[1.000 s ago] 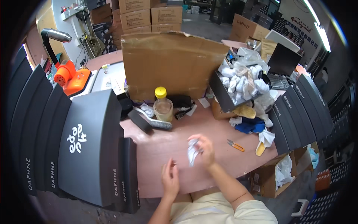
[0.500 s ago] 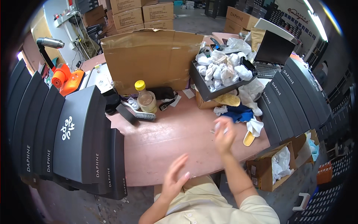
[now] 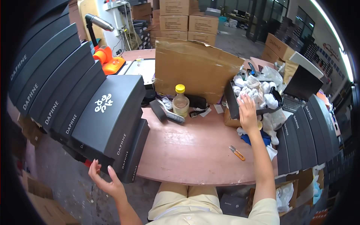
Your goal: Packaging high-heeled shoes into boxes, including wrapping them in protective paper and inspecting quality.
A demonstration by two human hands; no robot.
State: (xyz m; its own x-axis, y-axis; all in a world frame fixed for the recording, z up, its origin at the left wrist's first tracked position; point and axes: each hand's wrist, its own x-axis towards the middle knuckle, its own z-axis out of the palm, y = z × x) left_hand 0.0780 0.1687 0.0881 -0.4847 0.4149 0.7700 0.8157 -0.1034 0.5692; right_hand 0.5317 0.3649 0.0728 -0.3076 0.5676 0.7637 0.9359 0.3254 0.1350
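Head view: what sits nearest?

The left hand (image 3: pixel 107 183), thumb and fingers spread apart, just beside the black boxes (image 3: pixel 108 108). I can't tell whether it touches them.

And inside those?

Their lids are on, so the contents are hidden. Past the right elbow, an open carton (image 3: pixel 295 193) holds white plastic (image 3: pixel 285 197).

The right hand (image 3: pixel 248 112)?

Farther out, at the black tray (image 3: pixel 232 99) heaped with white wads (image 3: pixel 272 100); I can't tell whether it grips one.

Beyond?

Stacked brown cartons (image 3: pixel 174 22), insides out of sight.
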